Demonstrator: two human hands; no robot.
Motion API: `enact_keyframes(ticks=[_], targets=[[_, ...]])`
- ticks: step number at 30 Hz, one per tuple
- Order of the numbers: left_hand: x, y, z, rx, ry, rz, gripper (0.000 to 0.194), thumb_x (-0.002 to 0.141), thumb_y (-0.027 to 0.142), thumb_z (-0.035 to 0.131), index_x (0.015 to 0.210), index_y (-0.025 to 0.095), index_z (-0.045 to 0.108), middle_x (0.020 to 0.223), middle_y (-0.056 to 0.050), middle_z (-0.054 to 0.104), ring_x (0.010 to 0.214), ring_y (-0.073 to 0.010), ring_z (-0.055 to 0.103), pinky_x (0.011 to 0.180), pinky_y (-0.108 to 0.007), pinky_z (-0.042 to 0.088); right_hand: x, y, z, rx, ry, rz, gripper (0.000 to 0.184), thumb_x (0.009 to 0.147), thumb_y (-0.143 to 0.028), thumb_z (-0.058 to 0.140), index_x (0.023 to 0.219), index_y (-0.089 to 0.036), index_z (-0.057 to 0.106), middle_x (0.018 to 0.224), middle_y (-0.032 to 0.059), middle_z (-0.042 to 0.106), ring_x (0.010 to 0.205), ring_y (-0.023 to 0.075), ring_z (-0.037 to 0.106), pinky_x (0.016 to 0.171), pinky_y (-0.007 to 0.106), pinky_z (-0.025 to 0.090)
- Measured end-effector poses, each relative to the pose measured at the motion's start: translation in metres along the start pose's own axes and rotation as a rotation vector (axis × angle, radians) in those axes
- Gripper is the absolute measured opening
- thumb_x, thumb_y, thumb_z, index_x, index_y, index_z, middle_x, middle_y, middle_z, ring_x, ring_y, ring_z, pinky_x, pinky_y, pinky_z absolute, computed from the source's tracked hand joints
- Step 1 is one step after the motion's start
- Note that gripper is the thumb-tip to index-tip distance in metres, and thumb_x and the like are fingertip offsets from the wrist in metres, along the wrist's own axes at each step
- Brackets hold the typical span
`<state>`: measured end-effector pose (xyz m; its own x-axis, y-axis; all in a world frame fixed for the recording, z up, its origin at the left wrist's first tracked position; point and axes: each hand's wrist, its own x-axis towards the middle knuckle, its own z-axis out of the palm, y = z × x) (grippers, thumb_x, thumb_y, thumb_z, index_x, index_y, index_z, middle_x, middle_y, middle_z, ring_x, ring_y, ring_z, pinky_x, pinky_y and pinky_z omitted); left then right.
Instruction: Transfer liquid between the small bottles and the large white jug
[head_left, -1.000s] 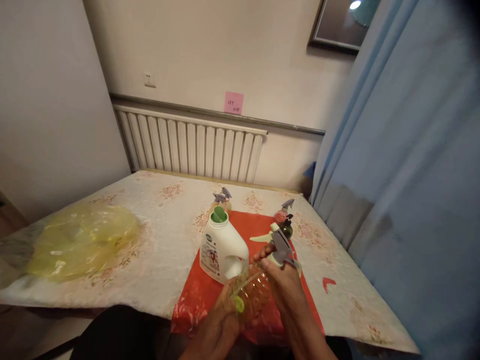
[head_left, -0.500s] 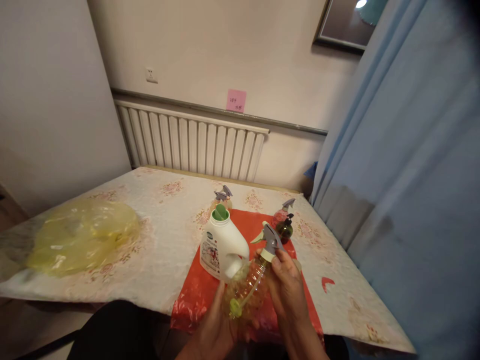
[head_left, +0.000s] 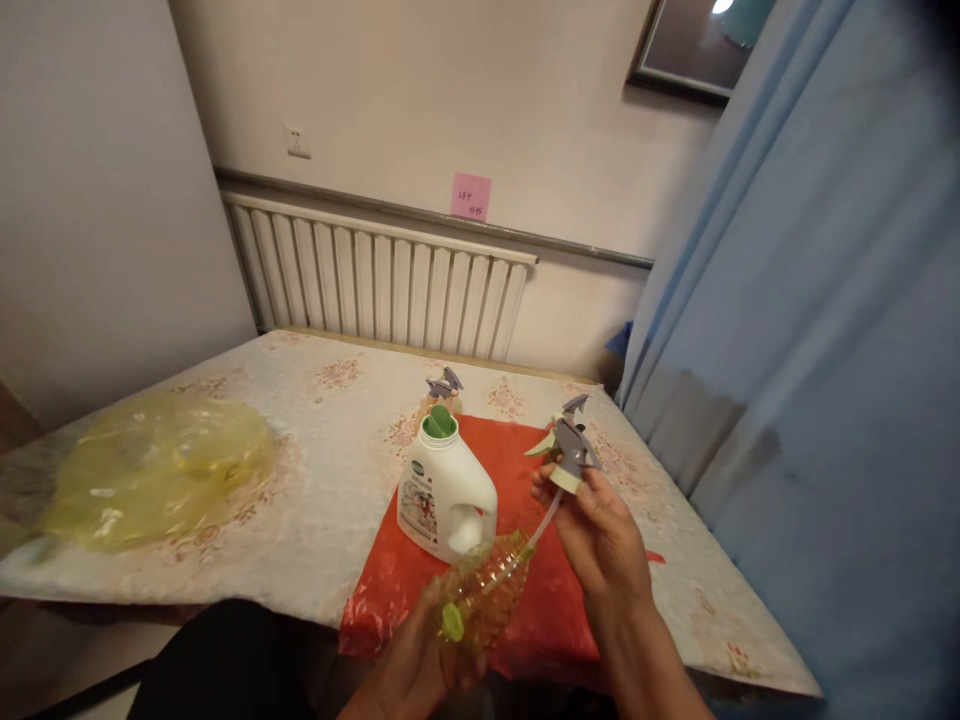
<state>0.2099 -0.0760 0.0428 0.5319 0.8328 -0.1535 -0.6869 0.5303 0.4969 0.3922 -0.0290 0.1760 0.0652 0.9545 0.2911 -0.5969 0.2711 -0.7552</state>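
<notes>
My left hand (head_left: 420, 640) is wrapped round a clear yellowish spray bottle (head_left: 491, 590), which lies tilted with its mouth toward the upper right. In my right hand (head_left: 604, 530) is the grey and pale-yellow spray head (head_left: 570, 455), lifted off the bottle neck. A thin dip tube (head_left: 546, 515) runs from the head down into the bottle mouth. Just beyond the bottle stands a white detergent jug (head_left: 448, 490), uncapped, with a green pour spout (head_left: 440, 422) in its opening.
A red plastic sheet (head_left: 375, 605) lies under the jug on the floral tablecloth (head_left: 330, 500). More spray bottles stand behind, one with a grey head (head_left: 444, 382), another's head (head_left: 576, 404) at right. A yellow plastic bag (head_left: 157, 470) lies left; a blue curtain (head_left: 795, 330) hangs right.
The spray head has come away from the bottle neck, moving up and right with my right hand. My left hand and the bottle have shifted slightly left.
</notes>
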Motion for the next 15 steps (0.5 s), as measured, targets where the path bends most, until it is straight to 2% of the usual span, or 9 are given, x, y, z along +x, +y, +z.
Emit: enact_keyframes(ticks=[2, 5, 8, 10, 12, 15], targets=[[-0.005, 0.001, -0.005, -0.005, 0.013, -0.008, 0.047, 0.093, 0.047, 0.042, 0.125, 0.015, 0.057, 0.1, -0.015, 0.072, 0.058, -0.0173, 0.066, 0.047, -0.025, 0.045, 0.013, -0.014, -0.005, -0.031, -0.003, -0.03, 0.028, 0.075, -0.029, 0.072, 0.1, -0.019, 0.068, 0.096, 0.0084, 0.073, 0.089, 0.0229, 0.068, 0.082, 0.039, 0.053], [-0.012, 0.003, -0.014, -0.024, 0.03, -0.002, 0.049, 0.093, 0.046, 0.044, 0.133, 0.017, 0.051, 0.113, -0.017, 0.069, 0.067, -0.0208, 0.069, 0.046, -0.025, 0.046, 0.035, -0.03, -0.015, -0.129, 0.055, -0.091, 0.024, 0.073, -0.029, 0.073, 0.094, -0.021, 0.065, 0.09, 0.0051, 0.073, 0.076, 0.0188, 0.069, 0.071, 0.033, 0.054], [-0.017, 0.007, -0.025, -0.048, 0.012, 0.006, 0.054, 0.092, 0.048, 0.045, 0.139, 0.022, 0.044, 0.121, -0.016, 0.067, 0.07, -0.0231, 0.07, 0.044, -0.026, 0.047, 0.058, -0.029, -0.026, -0.43, 0.136, -0.115, 0.029, 0.074, -0.033, 0.069, 0.101, -0.022, 0.062, 0.086, 0.0017, 0.071, 0.062, 0.0142, 0.066, 0.06, 0.028, 0.052], [-0.02, 0.012, -0.032, -0.081, 0.015, -0.002, 0.057, 0.09, 0.049, 0.048, 0.14, 0.023, 0.043, 0.118, -0.015, 0.069, 0.071, -0.0237, 0.071, 0.051, -0.029, 0.051, 0.073, -0.015, -0.036, -0.752, 0.192, -0.107, 0.033, 0.077, -0.039, 0.062, 0.105, -0.022, 0.059, 0.078, -0.0005, 0.068, 0.057, 0.0136, 0.063, 0.055, 0.027, 0.051], [-0.022, 0.018, -0.039, -0.124, 0.033, -0.016, 0.057, 0.089, 0.047, 0.051, 0.14, 0.023, 0.043, 0.112, -0.014, 0.072, 0.079, -0.0248, 0.071, 0.064, -0.033, 0.055, 0.086, 0.008, -0.047, -0.885, 0.209, -0.074, 0.033, 0.075, -0.038, 0.061, 0.102, -0.019, 0.061, 0.07, -0.0016, 0.066, 0.053, 0.0144, 0.061, 0.052, 0.027, 0.05], [-0.026, 0.028, -0.048, -0.155, 0.044, -0.002, 0.059, 0.087, 0.045, 0.056, 0.141, 0.026, 0.042, 0.112, -0.011, 0.073, 0.099, -0.0269, 0.069, 0.086, -0.039, 0.053, 0.101, 0.054, -0.066, -1.068, 0.225, -0.019, 0.025, 0.074, -0.033, 0.063, 0.093, -0.017, 0.065, 0.063, -0.0017, 0.063, 0.054, 0.0163, 0.06, 0.053, 0.028, 0.049]])
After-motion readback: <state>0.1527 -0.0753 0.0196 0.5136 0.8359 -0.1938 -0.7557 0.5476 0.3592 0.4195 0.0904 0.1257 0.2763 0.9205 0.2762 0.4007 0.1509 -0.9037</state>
